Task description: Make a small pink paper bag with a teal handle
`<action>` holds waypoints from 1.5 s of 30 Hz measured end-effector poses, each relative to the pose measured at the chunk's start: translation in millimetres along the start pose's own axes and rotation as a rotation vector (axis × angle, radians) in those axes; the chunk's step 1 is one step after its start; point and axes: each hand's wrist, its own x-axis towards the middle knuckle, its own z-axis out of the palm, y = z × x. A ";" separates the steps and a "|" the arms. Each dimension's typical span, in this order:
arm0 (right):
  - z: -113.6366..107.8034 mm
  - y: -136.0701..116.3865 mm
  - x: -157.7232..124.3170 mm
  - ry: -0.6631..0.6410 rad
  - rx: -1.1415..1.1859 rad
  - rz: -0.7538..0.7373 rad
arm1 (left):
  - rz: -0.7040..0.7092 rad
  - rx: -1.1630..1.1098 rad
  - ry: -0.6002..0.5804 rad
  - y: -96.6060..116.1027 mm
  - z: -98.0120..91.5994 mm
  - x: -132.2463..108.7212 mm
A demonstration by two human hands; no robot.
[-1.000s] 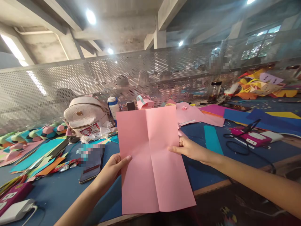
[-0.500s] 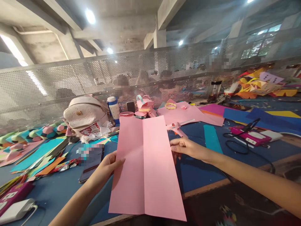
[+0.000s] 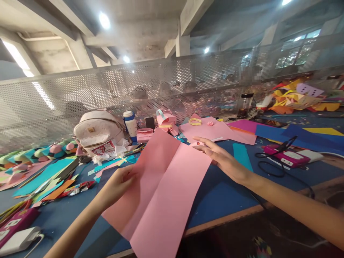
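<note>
A pink sheet of paper (image 3: 172,186) with a lengthwise crease is tilted over the table's front edge. My left hand (image 3: 118,188) is closed on its left side, fingertips partly hidden. At the upper right corner of the sheet is my right hand (image 3: 228,161), its fingers stretched out and apart; whether they touch the paper I cannot tell. Behind those fingers, a pink glue gun (image 3: 197,143) is mostly hidden.
Coloured paper strips (image 3: 57,188) and a cream backpack (image 3: 99,129) are at left. A bottle (image 3: 130,127) and pink paper pieces (image 3: 217,130) stand or lie farther back. At right are a turquoise strip (image 3: 242,157) and a magenta power strip (image 3: 285,154) with a black cable.
The pink sheet has turned clockwise, its lower end swinging left and its top right corner moving right. My right hand has risen and opened its fingers. My left hand has shifted slightly left.
</note>
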 end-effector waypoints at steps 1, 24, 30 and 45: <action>0.0 -2.5 -0.5 -0.002 0.009 -0.018 | 0.039 0.073 0.020 0.2 -3.1 1.7; 5.5 15.0 -4.7 -0.019 -0.283 -0.016 | 0.150 0.391 0.047 12.0 7.5 8.5; 4.0 12.1 -4.1 0.181 -0.224 0.121 | 0.022 0.030 0.151 8.8 2.8 11.1; 20.4 3.3 -1.6 -0.182 0.048 0.109 | -0.319 -0.786 0.063 8.9 37.4 10.6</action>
